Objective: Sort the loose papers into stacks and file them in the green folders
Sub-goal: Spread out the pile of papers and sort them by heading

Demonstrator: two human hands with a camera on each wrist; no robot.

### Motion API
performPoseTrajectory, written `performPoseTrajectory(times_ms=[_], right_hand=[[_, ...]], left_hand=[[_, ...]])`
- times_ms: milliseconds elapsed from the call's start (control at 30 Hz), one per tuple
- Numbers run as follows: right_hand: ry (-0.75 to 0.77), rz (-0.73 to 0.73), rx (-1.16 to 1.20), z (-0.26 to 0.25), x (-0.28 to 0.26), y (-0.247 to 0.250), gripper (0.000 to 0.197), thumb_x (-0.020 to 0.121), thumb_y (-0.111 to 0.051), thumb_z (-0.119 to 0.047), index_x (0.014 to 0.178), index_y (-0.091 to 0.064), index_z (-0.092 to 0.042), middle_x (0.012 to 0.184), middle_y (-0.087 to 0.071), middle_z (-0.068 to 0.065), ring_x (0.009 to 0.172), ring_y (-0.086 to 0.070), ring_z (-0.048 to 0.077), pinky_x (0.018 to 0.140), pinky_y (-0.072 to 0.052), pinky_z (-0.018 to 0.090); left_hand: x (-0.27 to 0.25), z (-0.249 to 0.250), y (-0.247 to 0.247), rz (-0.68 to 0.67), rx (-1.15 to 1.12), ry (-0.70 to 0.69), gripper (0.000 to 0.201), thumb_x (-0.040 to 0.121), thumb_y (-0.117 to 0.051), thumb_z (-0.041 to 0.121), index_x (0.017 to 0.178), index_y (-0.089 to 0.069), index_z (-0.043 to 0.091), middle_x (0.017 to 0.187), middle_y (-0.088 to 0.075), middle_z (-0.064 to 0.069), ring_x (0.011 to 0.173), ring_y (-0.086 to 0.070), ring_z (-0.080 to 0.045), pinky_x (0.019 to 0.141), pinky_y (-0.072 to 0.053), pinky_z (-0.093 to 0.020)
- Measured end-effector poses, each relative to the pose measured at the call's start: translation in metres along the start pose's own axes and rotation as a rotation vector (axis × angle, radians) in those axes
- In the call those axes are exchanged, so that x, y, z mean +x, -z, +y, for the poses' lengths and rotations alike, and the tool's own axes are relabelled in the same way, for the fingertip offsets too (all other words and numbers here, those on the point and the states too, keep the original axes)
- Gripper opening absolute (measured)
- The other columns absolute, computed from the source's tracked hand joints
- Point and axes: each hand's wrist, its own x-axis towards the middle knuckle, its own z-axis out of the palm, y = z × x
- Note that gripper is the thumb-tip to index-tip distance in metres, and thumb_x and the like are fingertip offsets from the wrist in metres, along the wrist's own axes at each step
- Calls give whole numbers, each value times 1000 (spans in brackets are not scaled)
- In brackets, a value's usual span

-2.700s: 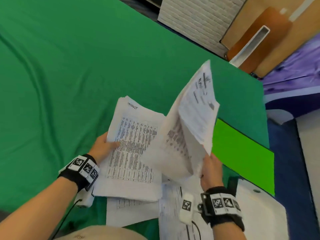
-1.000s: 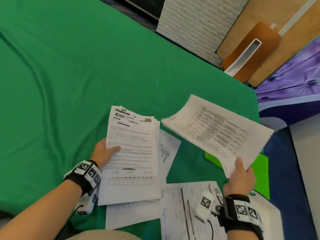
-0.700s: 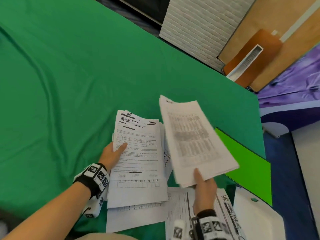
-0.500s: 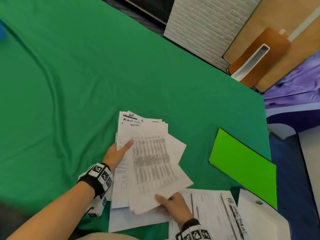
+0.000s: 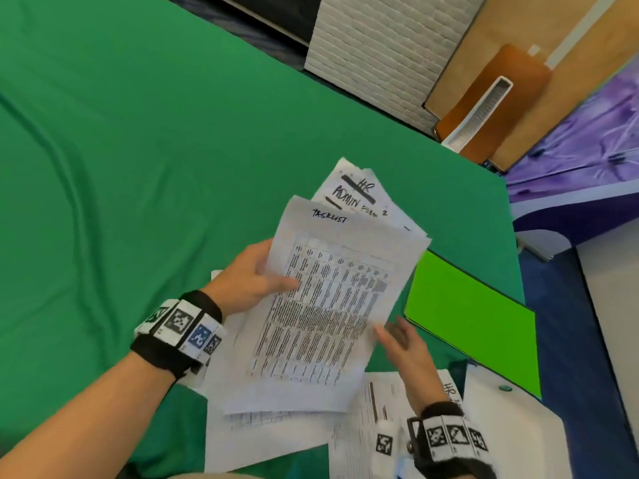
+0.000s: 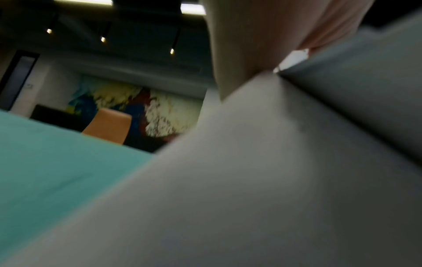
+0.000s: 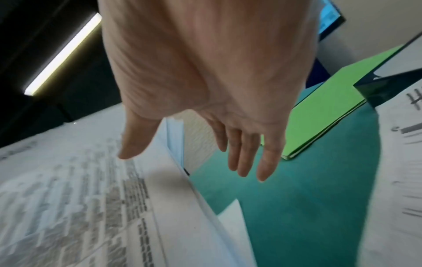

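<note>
Head view: my left hand (image 5: 246,278) grips the paper stack (image 5: 321,305). My right hand (image 5: 403,344), fingers loose, seems barely beside its edge, green folder (image 5: 473,319) just beyond.

Paper stack (image 5: 321,305): white, black gridded print. Folder (image 5: 473,323): bright lime green. Tablecloth (image 5: 138,150): deep green. Wristbands (image 5: 179,326): black with black-and-white square markers.

green cloth (image 5: 145,140) bare far and left, loose papers (image 5: 276,440) and green folder (image 5: 473,323) crowding near right
</note>
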Motion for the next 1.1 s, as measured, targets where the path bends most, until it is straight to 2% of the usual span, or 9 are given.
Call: performPoseTrajectory(times_ms=[67,167,300,400,567,700,800,967,1100], right_hand=[[63,0,107,-14,-5,4,97,53,-82,-69,132,-53,-19,126,-65,-4,117,-61,14,105,-44,47],[131,65,203,-33,-17,4,79,51,-84,-63,114,-67,-18,108,-73,-5,103,-69,15,98,-50,43],[348,170,374,-56,-28,-8,37,81,-75,-27,116,-67,-19,109,-73,-6,106,-67,14,92,-52,31],[450,305,346,-59,-29,-13,13,87,-70,-19,89,-75,-31,94,-74,-7,96,-68,9,86,-55,27],[444,285,403,-42,-32,-10,33,80,-75,-10,112,-66,-16,104,-73,-5,100,-68,11,83,-57,27],[398,274,427,-26,-27,-8,42,71,-79,-19,110,-64,-11,102,-74,-2,96,-69,14,75,-58,28],[374,231,434,-25,-23,-11,31,75,-79,-10,102,-67,-19,98,-75,-7,93,-70,10,72,-56,21],[342,190,419,-19,-12,-20,30,77,-78,-7,101,-67,-21,98,-75,-8,92,-70,7,75,-58,23],[301,260,493,-16,-7,-37,33,74,-81,-6,102,-70,-20,101,-75,-1,96,-70,15,80,-57,30]], left_hand=[[4,20,-8,-63,56,-66,43,83,-70,6,120,-57,22,115,-70,8,104,-67,-5,84,-55,-19],[12,31,-22,-28,91,-166,41,84,-70,7,121,-57,20,113,-70,10,104,-66,-3,85,-54,-18],[22,23,-45,210,50,-266,33,87,-68,12,118,-59,19,108,-68,14,100,-67,-2,83,-56,-20],[26,20,-62,301,0,-312,30,86,-70,18,114,-61,21,104,-69,11,96,-67,-2,75,-54,-15],[27,23,-73,313,-144,-307,45,75,-78,22,113,-56,15,106,-70,2,97,-69,-7,77,-57,-22],[26,30,-72,278,-84,-365,54,72,-81,27,116,-54,12,113,-68,1,105,-66,-12,85,-55,-28],[28,30,-72,262,-62,-390,60,71,-83,20,120,-50,5,114,-67,-4,103,-67,-13,85,-56,-28],[42,-8,-51,162,-113,-147,68,67,-86,26,125,-54,9,118,-68,-6,109,-66,-21,89,-56,-47],[37,-34,-52,139,-189,-66,55,68,-81,8,120,-61,16,115,-70,-3,108,-66,-20,89,-56,-42]])
